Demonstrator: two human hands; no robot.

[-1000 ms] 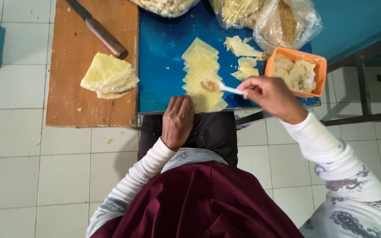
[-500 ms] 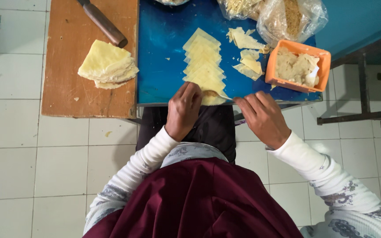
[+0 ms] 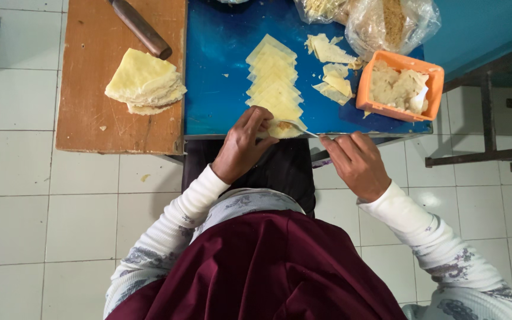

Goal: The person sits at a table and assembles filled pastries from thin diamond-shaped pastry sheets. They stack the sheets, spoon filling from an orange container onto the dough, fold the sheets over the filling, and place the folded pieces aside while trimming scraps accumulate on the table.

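Observation:
A row of pale yellow dough wrappers lies overlapped down the blue table. My left hand pinches the nearest wrapper at the table's front edge; a dab of filling sits on it. My right hand grips a thin spoon whose tip rests on that same wrapper. An orange tub of filling stands to the right on the blue table.
A stack of wrappers and a brown-handled knife lie on a wooden board to the left. Loose wrapper pieces and plastic bags sit at the back right. A dark metal frame stands right.
My right hand came back from the orange tub to the front edge with the spoon. My left hand moved up from my lap onto the nearest wrapper.

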